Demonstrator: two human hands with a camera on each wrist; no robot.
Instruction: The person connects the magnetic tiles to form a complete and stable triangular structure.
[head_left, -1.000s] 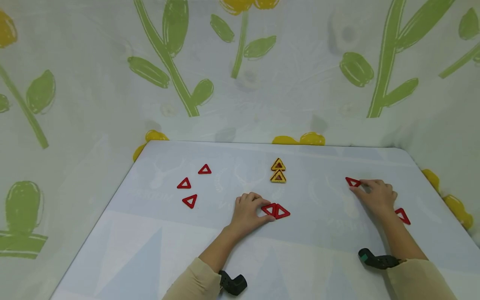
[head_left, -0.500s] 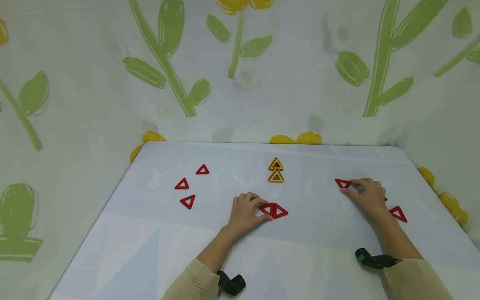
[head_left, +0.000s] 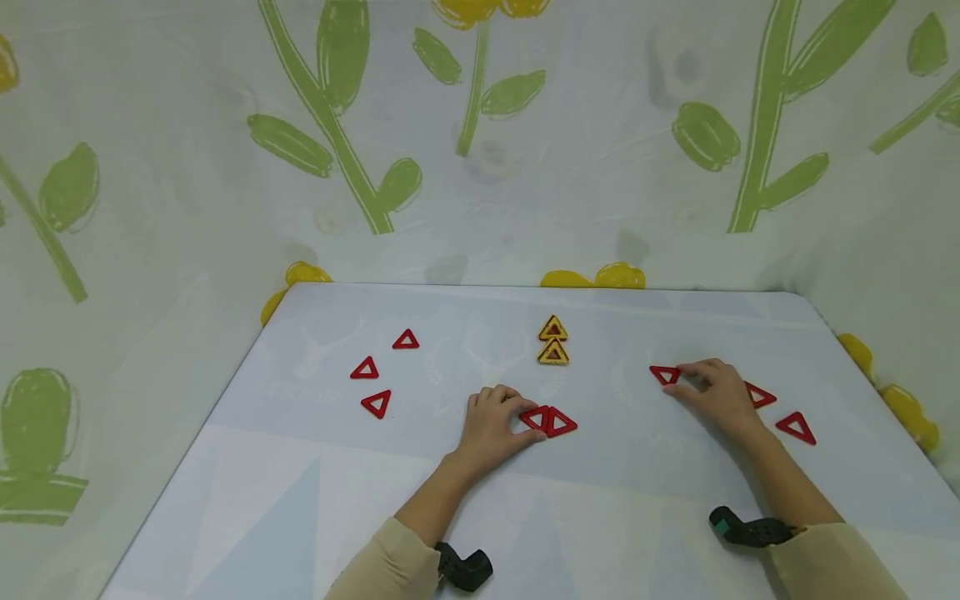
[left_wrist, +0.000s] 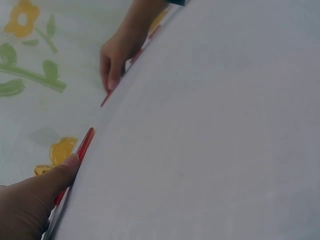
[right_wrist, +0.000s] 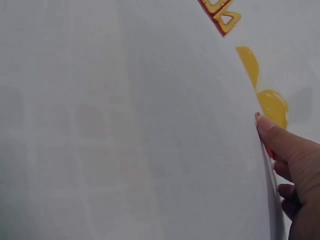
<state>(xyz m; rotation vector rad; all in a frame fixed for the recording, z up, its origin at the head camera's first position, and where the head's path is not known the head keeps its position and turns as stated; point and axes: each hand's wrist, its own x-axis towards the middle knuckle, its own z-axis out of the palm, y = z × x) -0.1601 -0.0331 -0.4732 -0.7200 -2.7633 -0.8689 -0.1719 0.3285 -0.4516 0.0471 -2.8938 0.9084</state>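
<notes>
In the head view, my left hand (head_left: 491,427) pinches a red hollow triangle (head_left: 536,409) between thumb and forefinger. A second red triangle (head_left: 565,417) lies against its right side. Further right, my right hand (head_left: 716,400) holds another red triangle (head_left: 664,367) by its right end, close to the table. The left wrist view has the thumb on the red triangle (left_wrist: 86,142) edge-on. In the right wrist view, thumb and fingers grip a red piece (right_wrist: 258,116), mostly hidden. Two yellow triangles with dark red centres, an upper (head_left: 553,322) and a lower (head_left: 553,360), lie beyond the hands.
Three loose red triangles, near (head_left: 376,397), middle (head_left: 364,376) and far (head_left: 406,346), lie at left on the pale table (head_left: 300,500). Two more, one (head_left: 761,390) beside my right hand and one (head_left: 797,436) nearer, lie at right. A flower-printed wall stands behind.
My right hand has slid leftward and slightly nearer with its red triangle, uncovering a red triangle behind it. My left hand keeps its hold in place.
</notes>
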